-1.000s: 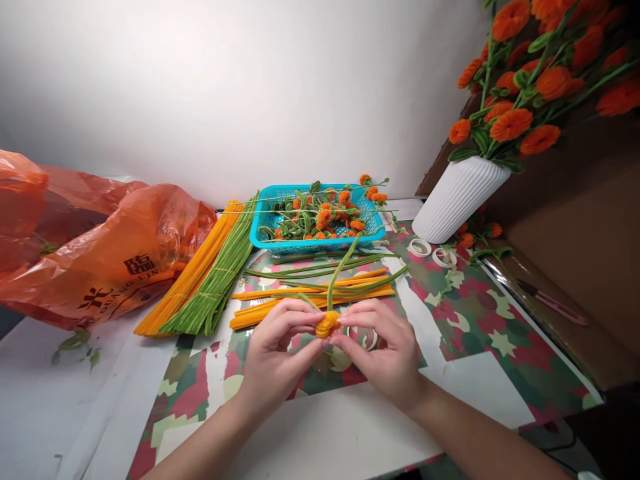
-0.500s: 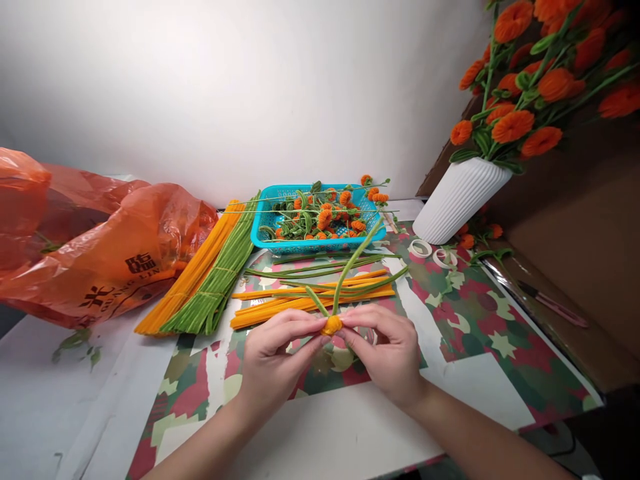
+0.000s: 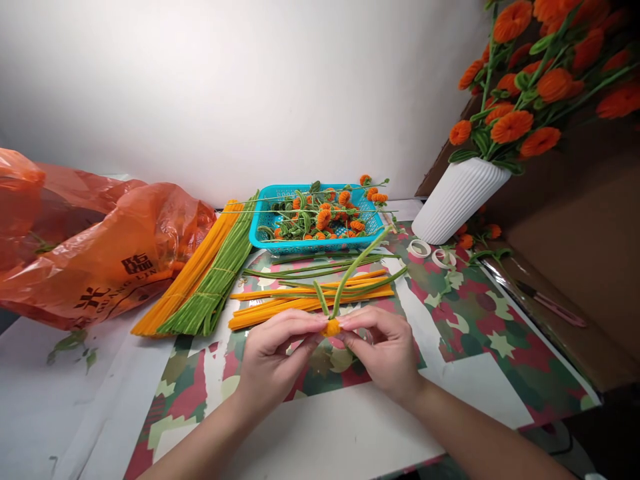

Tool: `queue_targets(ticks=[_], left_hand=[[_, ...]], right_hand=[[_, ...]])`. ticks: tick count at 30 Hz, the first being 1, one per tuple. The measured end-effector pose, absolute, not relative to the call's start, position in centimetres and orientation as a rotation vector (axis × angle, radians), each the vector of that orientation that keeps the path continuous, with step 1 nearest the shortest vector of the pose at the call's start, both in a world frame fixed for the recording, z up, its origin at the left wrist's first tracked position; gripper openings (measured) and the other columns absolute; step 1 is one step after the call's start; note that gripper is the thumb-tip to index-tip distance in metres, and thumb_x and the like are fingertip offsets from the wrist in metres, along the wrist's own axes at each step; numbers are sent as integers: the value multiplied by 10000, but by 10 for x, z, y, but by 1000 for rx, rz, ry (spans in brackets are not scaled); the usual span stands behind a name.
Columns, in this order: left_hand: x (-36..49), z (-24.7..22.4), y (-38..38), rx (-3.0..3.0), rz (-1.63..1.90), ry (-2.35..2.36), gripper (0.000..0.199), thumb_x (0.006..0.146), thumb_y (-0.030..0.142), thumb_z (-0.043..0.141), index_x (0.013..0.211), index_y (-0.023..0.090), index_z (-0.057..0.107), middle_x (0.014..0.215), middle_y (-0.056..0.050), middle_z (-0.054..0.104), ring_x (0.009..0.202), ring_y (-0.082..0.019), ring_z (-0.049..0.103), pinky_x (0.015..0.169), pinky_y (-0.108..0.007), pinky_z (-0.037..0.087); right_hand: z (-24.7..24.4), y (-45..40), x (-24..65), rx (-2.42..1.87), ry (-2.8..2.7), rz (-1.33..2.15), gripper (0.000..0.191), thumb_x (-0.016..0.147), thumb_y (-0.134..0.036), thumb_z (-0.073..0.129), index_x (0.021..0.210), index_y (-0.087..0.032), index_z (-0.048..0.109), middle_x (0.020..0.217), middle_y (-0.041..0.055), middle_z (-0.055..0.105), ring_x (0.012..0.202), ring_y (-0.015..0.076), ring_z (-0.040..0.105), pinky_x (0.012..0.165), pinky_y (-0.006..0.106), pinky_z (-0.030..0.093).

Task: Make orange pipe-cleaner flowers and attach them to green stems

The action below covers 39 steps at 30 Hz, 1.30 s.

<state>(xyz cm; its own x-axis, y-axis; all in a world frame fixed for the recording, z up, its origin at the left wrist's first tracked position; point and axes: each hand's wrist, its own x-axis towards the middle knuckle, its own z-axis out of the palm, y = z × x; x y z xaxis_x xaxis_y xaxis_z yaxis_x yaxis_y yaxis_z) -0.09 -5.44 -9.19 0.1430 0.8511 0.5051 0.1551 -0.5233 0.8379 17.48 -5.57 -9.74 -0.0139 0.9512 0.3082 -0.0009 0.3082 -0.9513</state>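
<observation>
Between my two hands is a small pipe-cleaner flower point(image 3: 331, 327), with a yellow-orange head and two green fuzzy stem ends, one long and one short, pointing up and away. My left hand point(image 3: 280, 350) pinches the left side of the head with thumb and forefinger. On the other side, my right hand point(image 3: 383, 347) grips it the same way. Just beyond my fingers lie loose yellow-orange pipe cleaners point(image 3: 280, 313) and green pipe cleaners point(image 3: 295, 272).
A blue basket point(image 3: 320, 245) holds orange flowers and green stems. Left of it lie bundled yellow pipe cleaners point(image 3: 185, 273) and green pipe cleaners point(image 3: 210, 287), beside an orange plastic bag point(image 3: 110, 253). At right stand a white vase point(image 3: 457, 200) of orange flowers, tape rolls point(image 3: 419, 249) and a pink cutter point(image 3: 555, 307).
The flower has tilted slightly in my fingers, its long green stem leaning further right and its short one more upright. Both hands keep their pinch.
</observation>
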Motion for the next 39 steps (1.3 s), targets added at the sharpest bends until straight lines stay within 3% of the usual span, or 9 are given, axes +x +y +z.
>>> queue_targets(ticks=[6, 9, 11, 14, 19, 24, 29, 39], left_hand=[[0, -92, -51, 1878, 1494, 916, 345, 772, -27, 637, 943, 260, 724, 898, -13, 725, 865, -168, 691, 773, -272, 587], [1, -96, -52, 1860, 1440, 845, 333, 804, -18, 591, 963, 251, 706, 917, -26, 699, 920, -174, 674, 824, -293, 578], [1, -98, -53, 1745, 1396, 856, 307, 838, 36, 574, 1023, 255, 684, 980, -43, 669, 968, -184, 648, 834, -307, 578], [2, -99, -53, 1583, 1279, 906, 244, 865, 148, 595, 1061, 265, 681, 1026, -63, 638, 981, -198, 621, 778, -297, 588], [2, -96, -47, 1480, 1081, 943, 77, 843, 233, 653, 870, 222, 725, 888, -57, 642, 852, -193, 623, 711, -286, 555], [-1, -92, -41, 1342, 845, 930, 170, 838, 310, 652, 744, 169, 669, 801, -45, 598, 767, -182, 601, 694, -299, 523], [-1, -90, -42, 1392, 918, 1017, 181, 859, 328, 611, 765, 174, 629, 805, -37, 582, 762, -174, 576, 684, -285, 494], [5, -90, -46, 1568, 991, 1050, 150, 870, 247, 582, 742, 181, 624, 806, -40, 604, 766, -171, 579, 697, -278, 473]], right_hand=[[-95, -50, 175, -909, -1001, 1377, 318, 666, -255, 832, 943, -245, 675, 837, 2, 724, 770, 154, 690, 666, 251, 578], [-93, -49, 176, -955, -1117, 1295, 139, 739, -261, 774, 854, -243, 699, 800, -2, 704, 719, 145, 671, 600, 241, 566], [-91, -51, 176, -980, -1262, 1134, 48, 763, -208, 747, 779, -239, 713, 789, 5, 707, 736, 151, 671, 634, 252, 564], [-89, -53, 176, -935, -1432, 918, 104, 767, -134, 735, 776, -238, 727, 782, 17, 725, 754, 159, 679, 698, 270, 560], [-94, -52, 176, -805, -1565, 822, 106, 794, -142, 724, 825, -243, 741, 778, 24, 746, 737, 169, 694, 661, 281, 561], [-96, -51, 176, -778, -1627, 831, 117, 820, -148, 699, 874, -241, 745, 784, 20, 757, 727, 163, 702, 660, 282, 563], [-97, -51, 176, -783, -1655, 821, 136, 820, -116, 683, 856, -238, 733, 781, 18, 754, 741, 163, 688, 686, 296, 546], [-98, -56, 172, -1038, -1584, 978, 23, 794, -202, 723, 814, -212, 717, 712, 5, 701, 627, 128, 598, 543, 240, 438]])
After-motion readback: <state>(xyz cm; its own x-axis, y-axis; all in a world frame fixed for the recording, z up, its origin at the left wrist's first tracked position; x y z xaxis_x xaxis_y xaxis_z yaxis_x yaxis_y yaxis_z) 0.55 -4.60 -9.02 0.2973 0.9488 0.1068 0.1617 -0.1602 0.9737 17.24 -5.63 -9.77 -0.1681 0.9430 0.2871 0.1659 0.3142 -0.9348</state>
